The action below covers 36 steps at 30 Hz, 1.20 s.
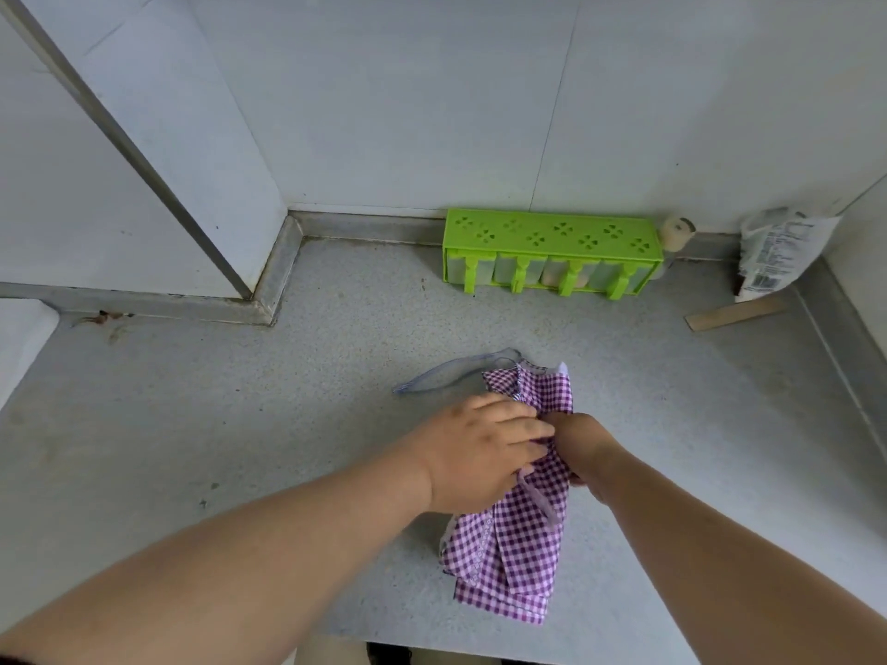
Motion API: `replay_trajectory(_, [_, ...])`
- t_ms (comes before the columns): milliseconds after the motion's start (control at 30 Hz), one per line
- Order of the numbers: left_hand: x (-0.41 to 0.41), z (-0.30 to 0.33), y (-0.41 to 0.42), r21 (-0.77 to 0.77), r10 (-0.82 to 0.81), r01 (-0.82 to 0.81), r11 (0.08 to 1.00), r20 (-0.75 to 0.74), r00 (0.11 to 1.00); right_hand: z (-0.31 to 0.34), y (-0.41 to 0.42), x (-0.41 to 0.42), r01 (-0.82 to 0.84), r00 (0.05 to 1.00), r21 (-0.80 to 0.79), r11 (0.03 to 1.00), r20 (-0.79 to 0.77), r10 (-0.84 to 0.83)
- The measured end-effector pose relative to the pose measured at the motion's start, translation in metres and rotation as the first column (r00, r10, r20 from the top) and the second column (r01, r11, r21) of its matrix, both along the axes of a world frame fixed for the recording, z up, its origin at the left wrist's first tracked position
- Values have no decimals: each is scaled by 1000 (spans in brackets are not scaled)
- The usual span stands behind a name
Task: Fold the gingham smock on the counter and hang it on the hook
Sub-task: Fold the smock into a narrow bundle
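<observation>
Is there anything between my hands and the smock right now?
No. The left hand and right hand both already grip the gingham smock on the counter. The hook isn't in view.

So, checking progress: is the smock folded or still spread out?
Folded. The smock lies as a narrow layered strip on the counter, both hands gripping its middle.

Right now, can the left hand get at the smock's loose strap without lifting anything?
Probably yes. The strap lies bare on the counter just beyond the left hand, nothing between them. But that hand is holding the smock and must let go first.
</observation>
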<state>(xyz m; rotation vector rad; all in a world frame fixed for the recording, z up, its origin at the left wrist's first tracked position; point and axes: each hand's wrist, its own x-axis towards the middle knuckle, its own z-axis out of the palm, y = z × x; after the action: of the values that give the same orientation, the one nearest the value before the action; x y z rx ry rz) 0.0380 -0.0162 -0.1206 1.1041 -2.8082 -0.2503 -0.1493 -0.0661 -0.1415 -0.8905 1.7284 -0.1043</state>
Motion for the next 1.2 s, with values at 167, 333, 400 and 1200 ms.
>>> replay_trajectory(167, [-21,17,-20,276,31,-157,948,411,911,-2,-5,-5,-87,991,56,995,-97,93])
replay_trajectory(333, [-50,15,-37,490,243,-456,742,437,866,-8,-6,-12,-253,965,-39,967,-84,249])
replay_trajectory(400, [-59,11,-38,483,228,-487,728,499,836,-9,-4,-21,-442,877,-53,896,-237,419])
replay_trajectory(1200, [-72,-23,-20,604,301,-385,698,241,923,-11,16,-71,-739,655,-135,660,-375,656])
